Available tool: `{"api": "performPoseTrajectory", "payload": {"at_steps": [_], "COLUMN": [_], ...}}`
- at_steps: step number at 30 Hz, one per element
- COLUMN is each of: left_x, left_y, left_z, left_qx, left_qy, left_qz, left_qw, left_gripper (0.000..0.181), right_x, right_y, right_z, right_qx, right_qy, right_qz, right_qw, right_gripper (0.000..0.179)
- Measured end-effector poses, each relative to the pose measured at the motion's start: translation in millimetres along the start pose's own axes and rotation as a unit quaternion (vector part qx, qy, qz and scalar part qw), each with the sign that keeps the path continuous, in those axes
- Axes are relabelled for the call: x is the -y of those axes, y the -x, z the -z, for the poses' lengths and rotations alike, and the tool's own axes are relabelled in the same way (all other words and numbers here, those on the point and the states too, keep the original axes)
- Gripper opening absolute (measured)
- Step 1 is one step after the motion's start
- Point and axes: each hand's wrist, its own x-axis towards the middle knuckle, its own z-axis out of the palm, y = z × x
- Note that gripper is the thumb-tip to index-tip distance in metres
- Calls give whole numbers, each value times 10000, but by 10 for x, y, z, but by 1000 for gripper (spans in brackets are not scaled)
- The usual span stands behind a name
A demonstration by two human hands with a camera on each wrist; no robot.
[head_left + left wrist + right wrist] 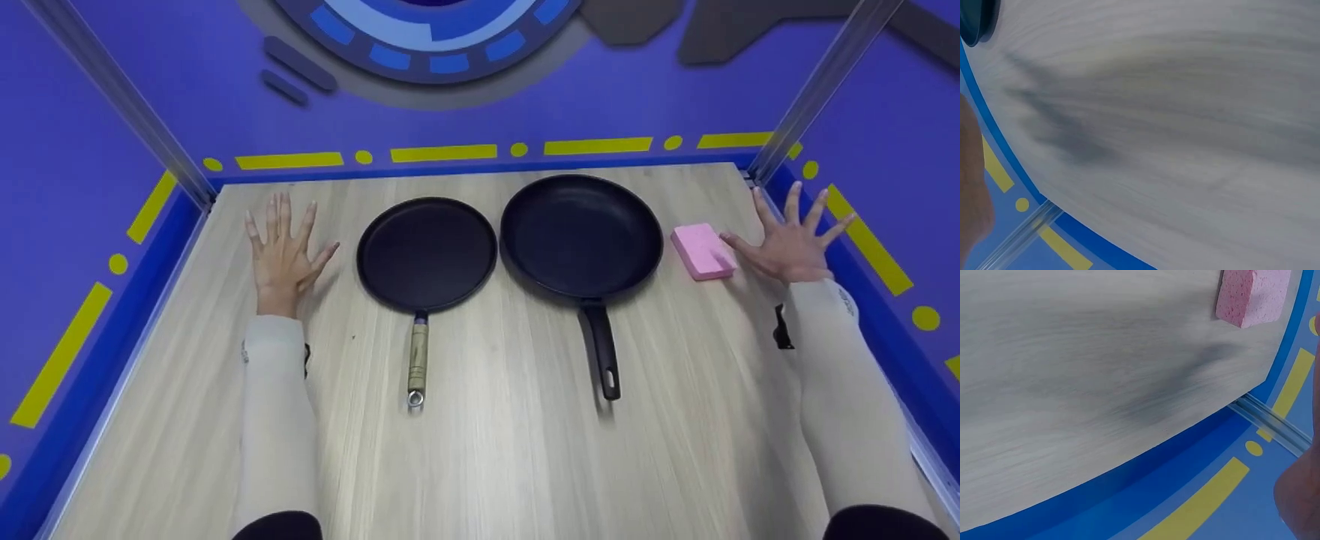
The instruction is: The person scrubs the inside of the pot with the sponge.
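Note:
Two dark pans lie side by side on the wooden table in the head view. The flat round griddle pan (427, 255) has a greenish handle (418, 356) ending in a metal ring. To its right, the deeper frying pan (581, 236) has a black handle (601, 352); both handles point toward me. A pink sponge (702, 251) lies right of the frying pan. My left hand (281, 255), fingers straight and spread, is left of the griddle pan and holds nothing. Spread and holding nothing too, my right hand (791, 244) is just right of the sponge, its thumb close to it.
Blue-purple panels with yellow marks (442, 153) border the table (495, 450) at the back and both sides. Metal posts (821, 94) stand at the back corners. The left wrist view catches a dark pan's rim (974, 19) at its top left corner.

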Motion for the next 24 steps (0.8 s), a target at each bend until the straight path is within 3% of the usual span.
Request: {"api": "performPoseTrajectory", "payload": {"at_steps": [6,16,24], "left_x": [37,-102,-34], "left_y": [-18,-51,95], "left_z": [37,-64,22], "left_qx": [-287,-478,-545], "left_qy": [-26,275,1049], "left_qz": [46,-38,-59], "left_qw": [9996,9985,9930], "left_gripper": [83,81,76], "right_x": [-24,-78,30], "right_y": [-1,43,1], "right_z": [-1,-34,-129], "right_qx": [99,26,-69], "right_qy": [-27,-339,-871], "right_qz": [11,9,137], "right_qw": [9999,9994,9961], "right_gripper": [99,98,100]}}
